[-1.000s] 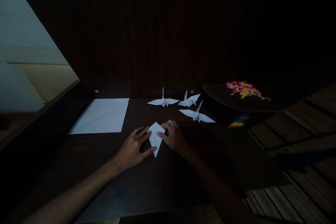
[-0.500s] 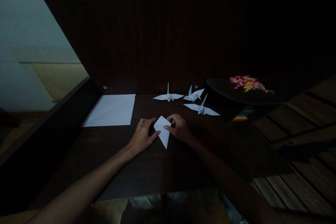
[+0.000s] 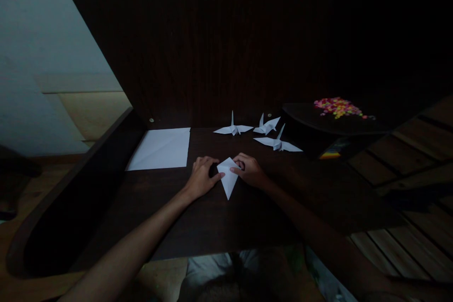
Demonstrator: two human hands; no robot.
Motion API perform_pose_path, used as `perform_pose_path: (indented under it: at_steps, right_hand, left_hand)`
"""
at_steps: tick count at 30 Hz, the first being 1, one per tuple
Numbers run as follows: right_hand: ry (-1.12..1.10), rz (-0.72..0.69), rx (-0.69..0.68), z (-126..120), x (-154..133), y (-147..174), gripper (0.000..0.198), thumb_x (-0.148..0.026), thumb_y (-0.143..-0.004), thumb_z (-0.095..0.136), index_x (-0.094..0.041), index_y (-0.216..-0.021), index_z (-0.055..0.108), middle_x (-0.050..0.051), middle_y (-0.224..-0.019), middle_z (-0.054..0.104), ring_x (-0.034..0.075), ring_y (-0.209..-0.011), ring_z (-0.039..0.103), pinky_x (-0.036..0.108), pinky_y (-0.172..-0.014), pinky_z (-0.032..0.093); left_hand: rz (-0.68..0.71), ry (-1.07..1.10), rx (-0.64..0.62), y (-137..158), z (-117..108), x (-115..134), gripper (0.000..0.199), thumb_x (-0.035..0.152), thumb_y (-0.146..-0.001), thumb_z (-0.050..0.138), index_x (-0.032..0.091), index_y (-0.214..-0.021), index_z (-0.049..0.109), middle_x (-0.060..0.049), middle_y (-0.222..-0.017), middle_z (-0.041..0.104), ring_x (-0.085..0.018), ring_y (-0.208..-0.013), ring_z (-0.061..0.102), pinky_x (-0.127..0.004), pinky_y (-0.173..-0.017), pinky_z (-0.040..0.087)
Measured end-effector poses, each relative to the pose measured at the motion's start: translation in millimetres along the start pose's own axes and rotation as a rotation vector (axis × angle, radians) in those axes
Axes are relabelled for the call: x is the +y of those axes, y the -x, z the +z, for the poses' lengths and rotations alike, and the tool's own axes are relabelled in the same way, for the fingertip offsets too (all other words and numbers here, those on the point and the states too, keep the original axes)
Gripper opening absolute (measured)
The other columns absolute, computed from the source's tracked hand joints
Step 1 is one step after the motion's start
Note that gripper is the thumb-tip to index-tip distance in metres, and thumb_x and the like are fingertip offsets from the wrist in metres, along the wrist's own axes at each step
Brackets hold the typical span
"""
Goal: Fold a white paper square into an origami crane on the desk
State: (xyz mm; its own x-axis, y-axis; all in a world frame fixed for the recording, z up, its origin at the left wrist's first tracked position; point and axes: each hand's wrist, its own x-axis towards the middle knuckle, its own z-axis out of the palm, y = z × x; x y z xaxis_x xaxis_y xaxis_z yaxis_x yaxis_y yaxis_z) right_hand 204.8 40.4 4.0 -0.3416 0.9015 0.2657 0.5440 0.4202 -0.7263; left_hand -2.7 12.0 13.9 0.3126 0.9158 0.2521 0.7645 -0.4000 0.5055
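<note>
Head view, and here's the desk (image 3: pixel 226 231), with the kite (image 3: pixel 228 184) of folded white paper lying right of the sheet (image 3: pixel 161 151) and a little nearer the person. Right hand (image 3: pixel 251 171) has it pinched at the upper right, thumb on top, fingers curled at the edge. Left hand (image 3: pixel 202 177) is looser: fingers spread, just the thumb meeting the kite's left side.

Score so far: three cranes (image 3: pixel 278 144) look finished, wings out, all right of the sheet. The kite I'd call partway, flat and pointed, no neck or wings drawn out. The sheet lies flat and unfolded, a faint diagonal line across it. Well right of the sheet, a bright pile (image 3: pixel 339 107) sits on the shelf (image 3: pixel 307 121).

And the change from a second ago! Left fingers were laid on the kite, thumb down by its lower tip; now those fingers are off and the thumb is higher up the side. Right thumb keeps its spot. The view has swung too, bringing the sheet nearer the middle.
</note>
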Motion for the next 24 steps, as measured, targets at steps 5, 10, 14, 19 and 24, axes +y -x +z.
perform_pose_path:
  at_steps: [5, 10, 14, 19, 24]
  right_hand:
    - [-0.006, -0.057, 0.064, -0.1, 0.4, 1.1, 0.008, -0.018, -0.073, 0.067, -0.018, -0.074, 0.059, 0.001, -0.080, 0.054, 0.015, -0.074, 0.050, 0.028, -0.066, 0.041]
    - [-0.267, -0.028, 0.096, 4.7, 2.1, 0.7, 0.014, -0.028, -0.074, 0.068, -0.019, -0.076, 0.057, 0.003, -0.091, 0.055, 0.015, -0.078, 0.056, 0.028, -0.065, 0.047]
    - [-0.610, 0.105, 0.069, 7.9, 2.1, -1.4, 0.032, -0.040, -0.066, 0.076, -0.021, -0.076, 0.053, 0.001, -0.081, 0.060, 0.016, -0.075, 0.063, 0.031, -0.069, 0.052]
    - [-0.800, 0.202, 0.061, 5.5, -0.8, -1.6, 0.043, -0.042, -0.057, 0.083, -0.021, -0.081, 0.053, 0.001, -0.079, 0.066, 0.017, -0.071, 0.065, 0.030, -0.066, 0.053]
    - [-0.870, 0.235, 0.102, 3.6, -4.8, -0.7, 0.045, -0.042, -0.057, 0.083, -0.019, -0.083, 0.055, 0.002, -0.077, 0.068, 0.016, -0.065, 0.064, 0.026, -0.056, 0.049]
  left_hand:
    - [-0.034, 0.067, 0.021, -1.8, -1.8, -0.6, 0.035, 0.040, -0.083, 0.064, 0.019, -0.111, 0.066, -0.008, -0.107, 0.065, -0.027, -0.104, 0.055, -0.046, -0.095, 0.044]
    - [-0.084, 0.391, -0.050, -5.5, -10.3, 1.5, 0.027, 0.043, -0.083, 0.062, 0.018, -0.088, 0.072, -0.004, -0.088, 0.069, -0.022, -0.087, 0.062, -0.038, -0.083, 0.050]
    - [-0.139, 0.805, -0.183, -5.5, -13.5, 6.7, 0.031, 0.044, -0.078, 0.068, 0.015, -0.087, 0.072, -0.003, -0.077, 0.071, -0.016, -0.067, 0.063, -0.029, -0.067, 0.051]
    - [-0.157, 0.919, -0.129, -3.7, -13.8, 16.6, 0.032, 0.044, -0.074, 0.073, 0.012, -0.078, 0.074, -0.003, -0.066, 0.069, -0.012, -0.056, 0.059, -0.024, -0.059, 0.049]
    - [-0.193, 0.925, -0.066, -1.4, -14.7, 20.3, 0.034, 0.045, -0.072, 0.074, 0.012, -0.068, 0.072, -0.003, -0.058, 0.066, -0.011, -0.051, 0.057, -0.022, -0.054, 0.047]
